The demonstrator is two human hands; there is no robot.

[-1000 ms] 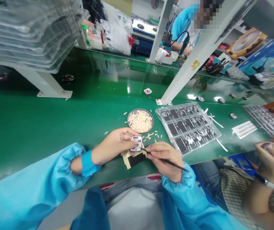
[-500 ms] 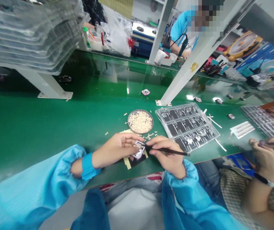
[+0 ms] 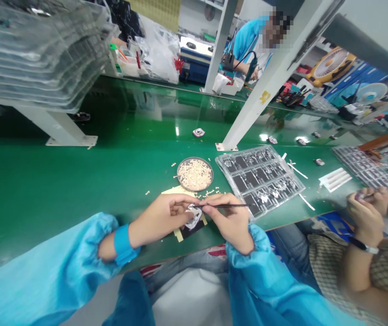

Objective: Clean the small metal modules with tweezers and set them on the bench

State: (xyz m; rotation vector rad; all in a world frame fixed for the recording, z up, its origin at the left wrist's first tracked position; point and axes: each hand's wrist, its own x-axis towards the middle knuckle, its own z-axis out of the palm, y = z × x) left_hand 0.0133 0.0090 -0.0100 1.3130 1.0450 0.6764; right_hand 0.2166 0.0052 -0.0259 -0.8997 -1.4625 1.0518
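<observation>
While a pile of clear trays (image 3: 41, 59) is standing at the far left, the left hand (image 3: 162, 218) is holding a small case (image 3: 194, 222) between its thumb and bent fingers. The small case is sitting over a black and yellow sheet (image 3: 187, 233). Behind it, a round dish (image 3: 177, 173) is holding tiny pale bits (image 3: 194, 172). Next, the right hand (image 3: 228, 221) is pinching a thin black stick (image 3: 231, 206), its tip pointing at the case; I cannot tell if they are touching. A flat tray (image 3: 230, 180) is lying farther right. The step seems to be poking inside the case, so the next move is probably calling for a gentle, steady tip.
</observation>
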